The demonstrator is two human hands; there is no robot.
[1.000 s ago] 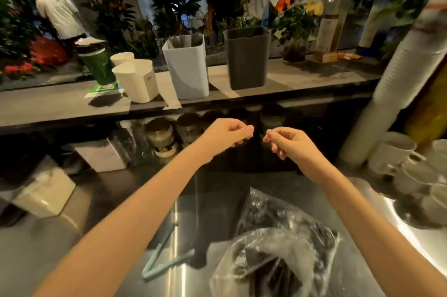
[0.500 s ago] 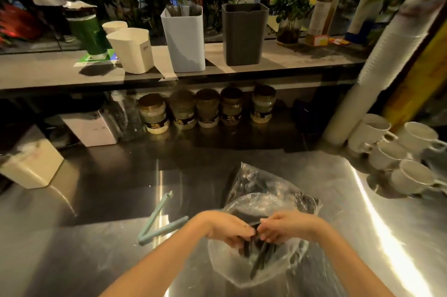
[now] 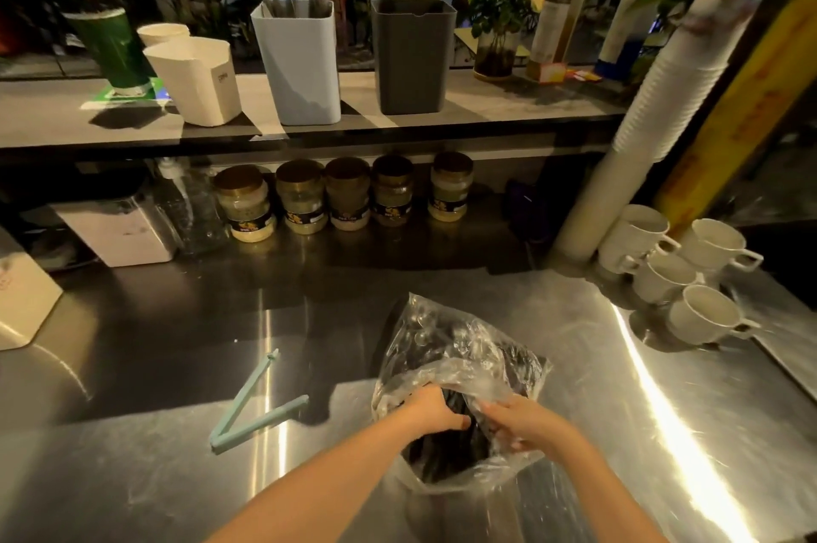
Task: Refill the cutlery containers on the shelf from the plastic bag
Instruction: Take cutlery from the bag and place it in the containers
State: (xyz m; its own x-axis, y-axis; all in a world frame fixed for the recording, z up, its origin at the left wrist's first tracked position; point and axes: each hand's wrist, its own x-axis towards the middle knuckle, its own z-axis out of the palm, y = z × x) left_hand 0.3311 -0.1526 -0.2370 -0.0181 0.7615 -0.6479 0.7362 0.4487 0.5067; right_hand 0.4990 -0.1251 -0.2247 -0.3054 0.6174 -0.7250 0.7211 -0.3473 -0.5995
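Observation:
A clear plastic bag (image 3: 460, 348) of black cutlery (image 3: 446, 449) lies on the steel counter in front of me. My left hand (image 3: 431, 407) reaches into the bag's mouth, its fingers curled round black cutlery pieces. At the right side of the opening, my right hand (image 3: 528, 421) grips the bag's plastic rim. On the shelf above stand a white container (image 3: 300, 65) with cutlery showing at its top and a dark grey container (image 3: 413, 56) beside it.
A pale green bag clip (image 3: 252, 410) lies open on the counter to the left. Jars (image 3: 347, 193) line the back under the shelf. White mugs (image 3: 676, 273) and a stack of cups (image 3: 654, 113) stand at the right. White tubs (image 3: 194, 78) sit on the shelf's left.
Both hands dropped from in front of the shelf down to the bag. The left hand has gone into the opening and closed on cutlery; the right hand holds the rim.

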